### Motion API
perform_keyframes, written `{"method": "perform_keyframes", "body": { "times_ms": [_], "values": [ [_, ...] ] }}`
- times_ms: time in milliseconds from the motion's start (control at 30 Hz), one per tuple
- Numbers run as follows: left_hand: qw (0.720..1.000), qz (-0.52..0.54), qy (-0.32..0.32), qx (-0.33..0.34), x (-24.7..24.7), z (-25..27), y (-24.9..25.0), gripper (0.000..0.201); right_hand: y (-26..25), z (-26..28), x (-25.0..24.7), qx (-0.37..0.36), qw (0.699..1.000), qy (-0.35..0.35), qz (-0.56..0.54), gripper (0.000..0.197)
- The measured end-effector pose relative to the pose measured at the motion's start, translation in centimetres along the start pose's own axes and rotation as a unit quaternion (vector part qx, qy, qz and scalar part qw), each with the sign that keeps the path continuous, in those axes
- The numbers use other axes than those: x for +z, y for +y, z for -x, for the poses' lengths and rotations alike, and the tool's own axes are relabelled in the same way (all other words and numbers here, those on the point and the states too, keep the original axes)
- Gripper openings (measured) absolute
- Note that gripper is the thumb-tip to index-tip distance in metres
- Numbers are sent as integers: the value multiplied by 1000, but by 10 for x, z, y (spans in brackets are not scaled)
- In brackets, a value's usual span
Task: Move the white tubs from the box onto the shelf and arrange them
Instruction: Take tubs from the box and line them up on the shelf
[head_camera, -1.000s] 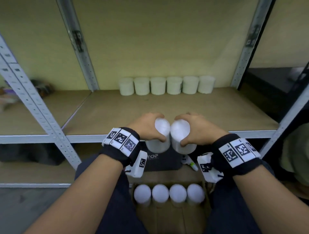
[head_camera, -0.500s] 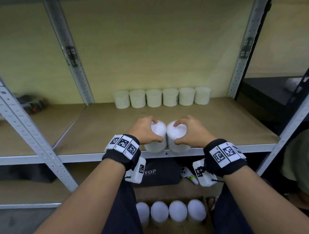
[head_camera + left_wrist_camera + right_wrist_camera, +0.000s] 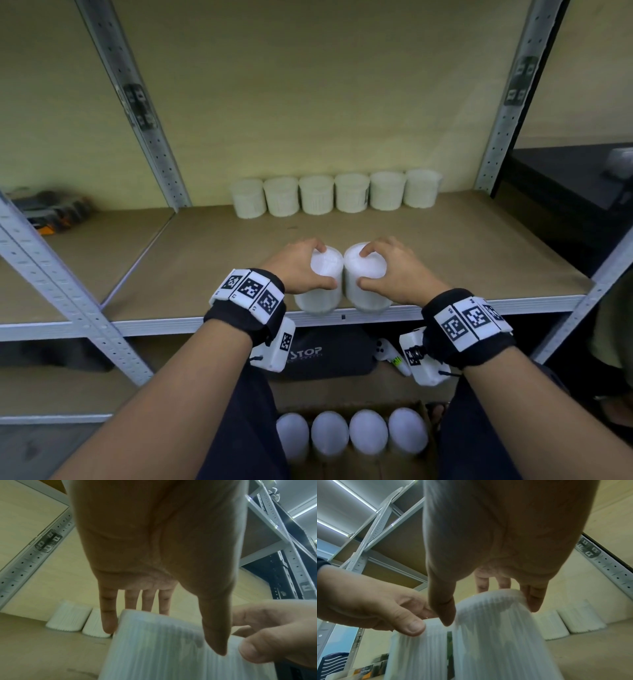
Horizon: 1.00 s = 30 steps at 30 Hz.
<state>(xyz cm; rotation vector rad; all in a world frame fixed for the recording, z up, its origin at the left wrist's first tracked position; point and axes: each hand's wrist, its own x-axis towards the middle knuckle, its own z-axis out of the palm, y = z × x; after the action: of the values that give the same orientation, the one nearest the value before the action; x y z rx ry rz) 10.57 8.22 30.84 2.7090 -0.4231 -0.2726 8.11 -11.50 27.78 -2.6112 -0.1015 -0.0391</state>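
Two white ribbed tubs stand side by side, touching, at the front edge of the wooden shelf [image 3: 479, 253]. My left hand [image 3: 301, 267] grips the left tub [image 3: 323, 270] from above by its rim, and my right hand [image 3: 394, 267] grips the right tub [image 3: 366, 274] the same way. The left wrist view shows my thumb and fingers around the left tub [image 3: 163, 649]. The right wrist view shows the right tub [image 3: 496, 635] held between thumb and fingers. Several white tubs [image 3: 335, 195] line the back of the shelf. Several more tubs [image 3: 349, 431] stand in the cardboard box [image 3: 424, 411] below.
Grey perforated uprights [image 3: 503, 113] frame the shelf bay. A black bag marked STOP [image 3: 325, 356] and a white controller [image 3: 390, 356] lie on the lower shelf. Dark and orange items [image 3: 58, 212] sit on the neighbouring left shelf. Bare shelf lies between my hands and the back row.
Both hands carried their tubs up from in front of the shelf and forward onto its front edge. The view has tilted up; the tubs still touch each other.
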Motion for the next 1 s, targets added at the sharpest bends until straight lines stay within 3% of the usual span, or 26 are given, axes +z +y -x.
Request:
{"method": "perform_keyframes", "body": {
  "times_ms": [133, 267, 400, 700, 1000],
  "values": [
    [999, -34, 8, 30, -5, 3, 1, 64, 0, 5, -4, -15, 999, -6, 30, 55],
    [997, -51, 24, 46, -10, 11, 5, 41, -7, 11, -11, -32, 999, 22, 37, 40],
    [998, -44, 33, 41, -4, 14, 8, 29, -12, 13, -16, -32, 998, -20, 48, 33],
    [996, -42, 57, 48, 2, 9, 11, 30, -12, 10, -20, -15, 998, -22, 53, 33],
    [995, -33, 55, 83, 15, -36, 45, 33, 21, -1, -42, 42, 998, 8, 40, 30]
  ]
}}
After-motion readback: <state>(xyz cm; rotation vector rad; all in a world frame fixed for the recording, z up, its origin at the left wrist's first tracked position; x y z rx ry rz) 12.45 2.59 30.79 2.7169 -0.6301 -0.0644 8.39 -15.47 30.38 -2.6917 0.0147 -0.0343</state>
